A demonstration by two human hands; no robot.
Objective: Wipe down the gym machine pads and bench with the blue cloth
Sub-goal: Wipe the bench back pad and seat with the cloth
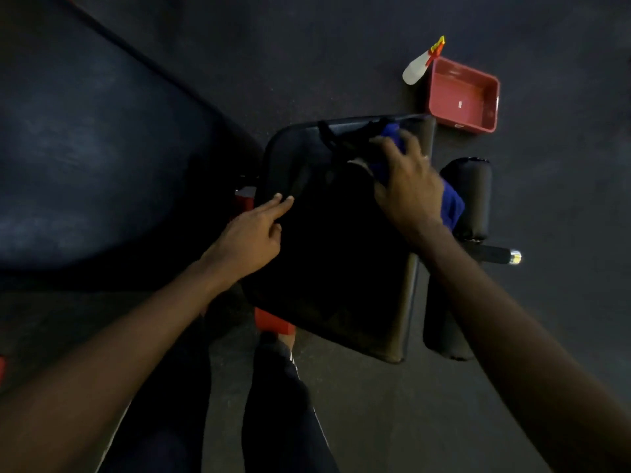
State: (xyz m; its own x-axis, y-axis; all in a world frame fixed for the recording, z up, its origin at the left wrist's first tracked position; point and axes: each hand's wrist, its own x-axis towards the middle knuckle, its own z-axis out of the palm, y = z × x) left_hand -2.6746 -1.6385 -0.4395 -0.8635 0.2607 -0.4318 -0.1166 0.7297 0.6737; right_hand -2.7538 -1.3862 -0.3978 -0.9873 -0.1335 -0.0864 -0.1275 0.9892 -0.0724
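Right hand [408, 186] lies spread, fingers splayed, pressing the blue cloth [452, 204] flat onto the black seat pad [341, 268] at the pad's 1 o'clock corner, cloth bunched under the palm and sticking out at the fingertips and wrist side. Left hand [252, 233] holds nothing, two fingers extended and touching the pad's 9 o'clock edge, other fingers curled. Black roller pad [473, 196] sits just beside the seat pad at 3 o'clock; red tub [462, 95] and white spray bottle [416, 68] on the floor at 1 o'clock, large dark bench pad [92, 148] at 9 o'clock.
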